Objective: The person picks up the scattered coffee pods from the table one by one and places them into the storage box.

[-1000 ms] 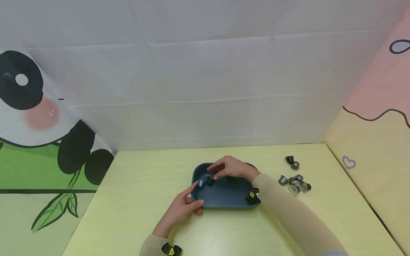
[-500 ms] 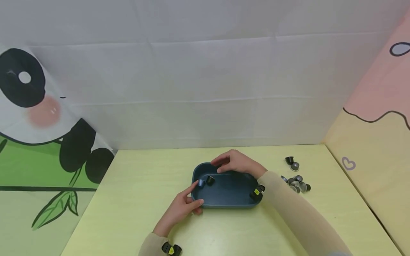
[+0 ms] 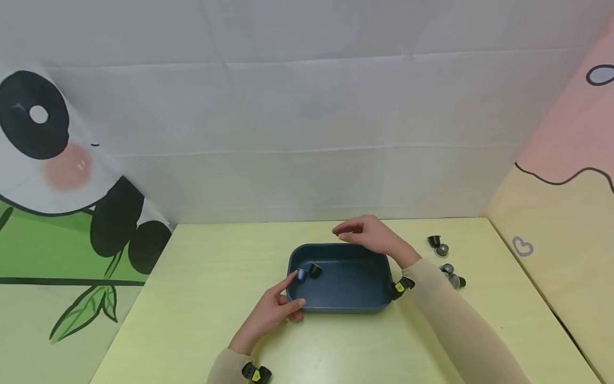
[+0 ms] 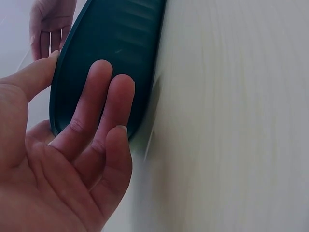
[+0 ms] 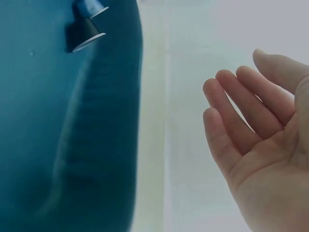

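Note:
A dark blue tray (image 3: 346, 307) sits mid-table on the pale yellow top. In its left end lie a blue capsule (image 3: 300, 274) and a black capsule (image 3: 315, 270), side by side; the right wrist view shows the black capsule (image 5: 83, 36) and the blue capsule (image 5: 91, 7) too. My left hand (image 3: 287, 298) rests against the tray's near left corner, straight fingers (image 4: 87, 111) flat on the outer wall of the tray (image 4: 116, 43). My right hand (image 3: 351, 233) hovers over the far rim, palm open and empty, with its relaxed fingers (image 5: 231, 116) apart beside the tray (image 5: 48, 125).
A cluster of several grey and black capsules (image 3: 451, 276) lies on the table right of the tray, partly behind my right forearm, with two more capsules (image 3: 437, 244) just beyond. A white backdrop closes the far edge; a pink and yellow wall (image 3: 551, 224) stands at the right.
My right hand let go of the black capsule inside the tray, lifted out and drew back to the far rim, empty. The left hand and the tray stayed put.

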Available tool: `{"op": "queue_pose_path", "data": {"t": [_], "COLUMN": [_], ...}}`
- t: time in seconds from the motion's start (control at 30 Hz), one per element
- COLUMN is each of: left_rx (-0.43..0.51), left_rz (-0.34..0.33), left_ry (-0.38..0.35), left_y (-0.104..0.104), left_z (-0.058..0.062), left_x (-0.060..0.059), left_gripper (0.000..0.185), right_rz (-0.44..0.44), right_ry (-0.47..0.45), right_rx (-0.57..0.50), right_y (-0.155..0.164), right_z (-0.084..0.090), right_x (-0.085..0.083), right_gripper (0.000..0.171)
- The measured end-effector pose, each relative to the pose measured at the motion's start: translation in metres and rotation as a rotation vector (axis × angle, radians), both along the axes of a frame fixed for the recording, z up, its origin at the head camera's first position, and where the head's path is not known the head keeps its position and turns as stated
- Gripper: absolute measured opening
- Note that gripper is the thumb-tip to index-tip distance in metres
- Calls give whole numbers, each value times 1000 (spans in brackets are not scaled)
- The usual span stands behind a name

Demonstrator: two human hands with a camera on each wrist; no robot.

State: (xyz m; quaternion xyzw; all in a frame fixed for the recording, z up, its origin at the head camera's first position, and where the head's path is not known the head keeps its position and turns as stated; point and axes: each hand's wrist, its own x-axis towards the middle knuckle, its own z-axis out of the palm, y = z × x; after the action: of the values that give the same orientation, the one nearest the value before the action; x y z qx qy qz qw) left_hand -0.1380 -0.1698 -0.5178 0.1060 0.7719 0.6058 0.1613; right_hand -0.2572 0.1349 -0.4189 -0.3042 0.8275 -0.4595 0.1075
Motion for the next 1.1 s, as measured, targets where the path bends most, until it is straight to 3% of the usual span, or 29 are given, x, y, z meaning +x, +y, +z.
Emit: {"op": "queue_pose_path", "data": {"t": [0.33,0.87,1.1], "left_rx": [15,22,12], "left_rz": [-5,-10,-9], "left_ry": [-10,-8,-8], "left_y": [0,0,1], "left_z": [1,0,0], "left_x": [0,0,0], "left_gripper": [78,78,78], "right_rz": [-117,-254,-330], "right_ry": [16,-61,-23], "right_rx": [12,-14,20], "right_y": [37,116,155], "right_z": [-3,-45,-61], "right_x": [10,48,63], "right_gripper": [28,32,30]}}
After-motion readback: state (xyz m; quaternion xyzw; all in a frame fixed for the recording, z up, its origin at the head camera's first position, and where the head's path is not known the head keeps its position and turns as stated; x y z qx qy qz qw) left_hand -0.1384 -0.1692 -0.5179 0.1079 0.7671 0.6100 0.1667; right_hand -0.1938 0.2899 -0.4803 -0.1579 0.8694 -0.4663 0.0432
